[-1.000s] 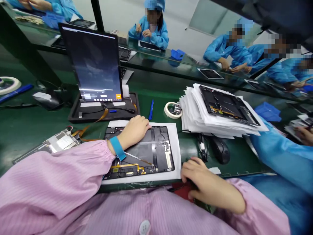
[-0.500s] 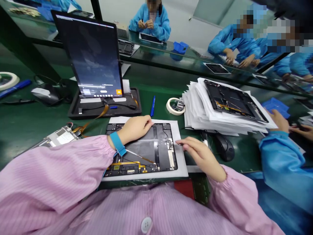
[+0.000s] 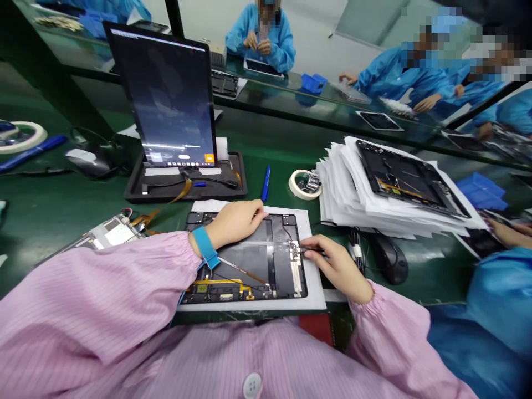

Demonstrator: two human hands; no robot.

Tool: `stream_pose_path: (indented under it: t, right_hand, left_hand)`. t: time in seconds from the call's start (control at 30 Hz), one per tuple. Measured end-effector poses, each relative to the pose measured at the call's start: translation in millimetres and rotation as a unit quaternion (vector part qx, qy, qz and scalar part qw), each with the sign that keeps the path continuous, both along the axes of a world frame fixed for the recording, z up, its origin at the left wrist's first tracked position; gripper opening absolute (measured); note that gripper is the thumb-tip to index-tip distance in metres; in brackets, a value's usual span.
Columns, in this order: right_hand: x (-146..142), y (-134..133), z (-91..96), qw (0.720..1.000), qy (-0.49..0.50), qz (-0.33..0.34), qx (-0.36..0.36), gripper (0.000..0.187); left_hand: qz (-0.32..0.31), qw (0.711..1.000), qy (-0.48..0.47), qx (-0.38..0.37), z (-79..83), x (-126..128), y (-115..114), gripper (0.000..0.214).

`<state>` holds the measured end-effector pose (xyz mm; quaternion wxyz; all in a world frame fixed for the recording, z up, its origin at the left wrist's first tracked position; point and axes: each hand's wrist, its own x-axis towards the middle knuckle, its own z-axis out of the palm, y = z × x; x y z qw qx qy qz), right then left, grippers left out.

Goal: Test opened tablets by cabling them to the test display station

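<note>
An opened black tablet housing [image 3: 245, 266], with its boards and orange ribbon cables bare, lies on a white sheet [image 3: 316, 288] in front of me. Across its top part rests my left hand [image 3: 239, 221], a blue band on the wrist. Its fingers are curled in and mostly hidden, so what they hold, if anything, does not show. At the housing's right edge my right hand [image 3: 332, 263] pinches a thin dark plug-like piece [image 3: 312, 249], its bright tip at the small circuit board [image 3: 295, 250]. Whether the tip is inside the edge is too small to tell.
Behind the housing a lit tablet screen [image 3: 174, 105] stands in a black tray [image 3: 187, 194]. Nearby lie a blue pen [image 3: 266, 183] and a tape roll [image 3: 305, 184]. Right of these, stacked white sheets [image 3: 344, 194] carry another housing [image 3: 407, 174]. A mouse [image 3: 388, 257] and a co-worker's blue sleeve [image 3: 499, 299] are close by.
My right hand has moved left, bringing the dark piece up to the housing's edge. My left hand stays on the housing. The co-worker's arm at right has shifted away, and the view has moved slightly.
</note>
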<state>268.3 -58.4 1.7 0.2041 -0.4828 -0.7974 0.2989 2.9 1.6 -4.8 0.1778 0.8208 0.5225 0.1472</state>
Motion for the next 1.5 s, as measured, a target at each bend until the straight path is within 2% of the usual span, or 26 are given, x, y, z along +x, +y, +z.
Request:
stream_pose_path:
  t: [0.1,0.17,0.33,0.43,0.5,0.57,0.67,0.77,0.8,0.87,0.9,0.97,1.07,1.5]
  right_hand:
    - [-3,-3,-1.4,1.0,0.008,-0.018,0.004,0.024]
    - [-5,-5,-1.5,1.0,-0.006,0.003,0.023,0.023]
    - [-3,-13,-12.0,0.985,-0.074,0.034,0.153,0.017]
    - [-2,-21,-23.2,0.96,-0.136,0.061,0.236,0.022]
    - [-3,-26,-25.8,0.948,-0.163,0.071,0.265,0.027]
    - [-6,-28,-22.5,0.95,-0.17,0.083,0.249,0.027]
    - [-8,-24,-12.0,0.964,-0.161,0.1,0.184,0.023]
    - [-3,-21,-6.7,0.981,-0.116,0.064,0.139,0.032]
    - [0,-21,-6.9,0.984,-0.093,0.04,0.144,0.033]
    - [6,-23,-8.2,0.981,-0.058,0.006,0.186,0.024]
    - [8,-25,-8.7,0.976,-0.054,0.006,0.209,0.021]
    - [10,-27,-8.4,0.969,-0.068,0.029,0.234,0.026]
    - [8,-27,-5.2,0.968,-0.092,0.058,0.226,0.033]
    - [1,-23,0.3,0.957,-0.131,0.079,0.245,0.022]
  left_hand:
    - [0.0,1.0,-0.002,0.001,1.6,-1,0,0.027]
    - [-0.011,1.0,-0.001,0.005,5.1,-2,-1,0.025]
    - [-0.028,0.999,-0.001,0.016,11.9,-5,-3,0.024]
    - [-0.02,1.0,-0.014,-0.007,9.5,-7,-1,0.025]
    - [-0.017,0.999,-0.026,-0.02,7.2,-7,0,0.025]
    - [-0.02,0.999,-0.038,-0.028,6.0,-8,0,0.025]
    - [-0.03,0.998,-0.05,-0.036,6.1,-10,-2,0.024]
    - [-0.028,0.997,-0.057,-0.038,6.1,-11,-3,0.026]
    - [-0.027,0.997,-0.057,-0.042,5.8,-11,-4,0.028]
    - [-0.027,0.997,-0.053,-0.051,5.4,-11,-3,0.029]
    - [-0.028,0.997,-0.051,-0.053,5.3,-11,-3,0.03]
    - [-0.029,0.997,-0.05,-0.052,5.3,-11,-3,0.029]
    - [-0.03,0.997,-0.05,-0.049,5.0,-11,-3,0.028]
    - [-0.025,0.997,-0.053,-0.049,4.7,-10,-4,0.027]
